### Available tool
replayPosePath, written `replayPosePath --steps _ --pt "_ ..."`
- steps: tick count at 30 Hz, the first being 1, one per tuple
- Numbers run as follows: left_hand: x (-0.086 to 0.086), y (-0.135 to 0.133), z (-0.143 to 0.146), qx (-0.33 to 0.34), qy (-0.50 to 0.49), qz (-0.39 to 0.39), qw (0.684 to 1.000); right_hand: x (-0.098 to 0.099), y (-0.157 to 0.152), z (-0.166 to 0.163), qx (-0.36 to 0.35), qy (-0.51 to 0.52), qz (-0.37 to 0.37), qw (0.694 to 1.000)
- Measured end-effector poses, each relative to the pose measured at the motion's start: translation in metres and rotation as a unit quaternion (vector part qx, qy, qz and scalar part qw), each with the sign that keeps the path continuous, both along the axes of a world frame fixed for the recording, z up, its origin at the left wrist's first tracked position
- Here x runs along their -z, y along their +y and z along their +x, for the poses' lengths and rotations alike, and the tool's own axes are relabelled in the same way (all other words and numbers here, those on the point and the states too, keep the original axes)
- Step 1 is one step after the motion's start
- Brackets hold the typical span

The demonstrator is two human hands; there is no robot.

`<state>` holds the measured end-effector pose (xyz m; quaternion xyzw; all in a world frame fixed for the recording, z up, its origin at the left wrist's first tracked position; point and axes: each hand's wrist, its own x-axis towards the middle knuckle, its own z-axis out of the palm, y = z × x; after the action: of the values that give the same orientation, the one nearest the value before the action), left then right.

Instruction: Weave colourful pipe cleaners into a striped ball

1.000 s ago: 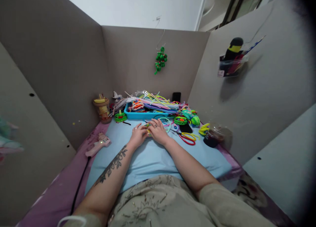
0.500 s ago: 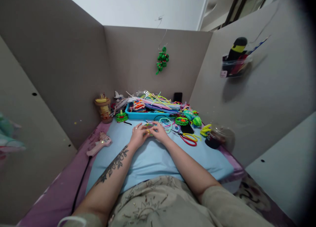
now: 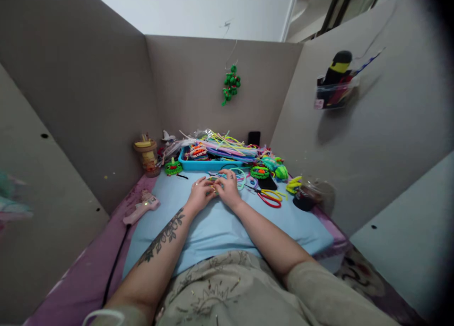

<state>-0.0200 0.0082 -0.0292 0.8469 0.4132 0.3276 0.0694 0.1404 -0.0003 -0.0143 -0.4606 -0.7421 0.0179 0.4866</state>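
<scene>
My left hand (image 3: 200, 193) and my right hand (image 3: 227, 190) meet above the blue cloth (image 3: 216, 227). Between their fingertips they pinch a small pipe-cleaner piece (image 3: 213, 179), greenish and yellow, mostly covered by the fingers. Both hands are closed on it, the right one with its index finger bent high. Just beyond my right hand lie loose pale-green and purple pipe cleaners (image 3: 241, 178). Scissors (image 3: 271, 197) with red and yellow handles rest to the right.
A blue tray (image 3: 198, 165) heaped with pipe cleaners (image 3: 230, 150) stands at the back. Green woven crafts (image 3: 173, 167) flank it. At left lies a pink glue gun (image 3: 142, 210) with a black cord; a dark-bottomed cup (image 3: 305, 198) stands right. Grey panels (image 3: 198, 80) enclose the table.
The fingers of my right hand have lifted and bent more over the pipe-cleaner piece, which is now more hidden. My left hand stays nearly in place. The view has shifted slightly.
</scene>
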Motion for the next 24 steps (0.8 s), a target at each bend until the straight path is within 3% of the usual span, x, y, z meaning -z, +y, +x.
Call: replayPosePath --steps 6,11,17,24 --pt "0.0 -0.003 -0.003 -0.018 0.001 -0.002 1.0 -0.002 -0.001 0.008 -0.047 -0.017 0.045 0.998" --pt "0.001 0.0 -0.006 -0.036 -0.004 -0.004 0.999 -0.004 -0.007 0.017 -0.063 -0.099 0.078 0.99" --pt "0.004 0.005 -0.007 -0.013 -0.018 0.012 1.0 -0.002 -0.005 0.017 -0.085 -0.176 0.068 0.978" --pt "0.006 0.006 -0.007 0.001 -0.019 0.027 0.999 0.004 0.001 0.015 -0.092 -0.155 0.02 0.983"
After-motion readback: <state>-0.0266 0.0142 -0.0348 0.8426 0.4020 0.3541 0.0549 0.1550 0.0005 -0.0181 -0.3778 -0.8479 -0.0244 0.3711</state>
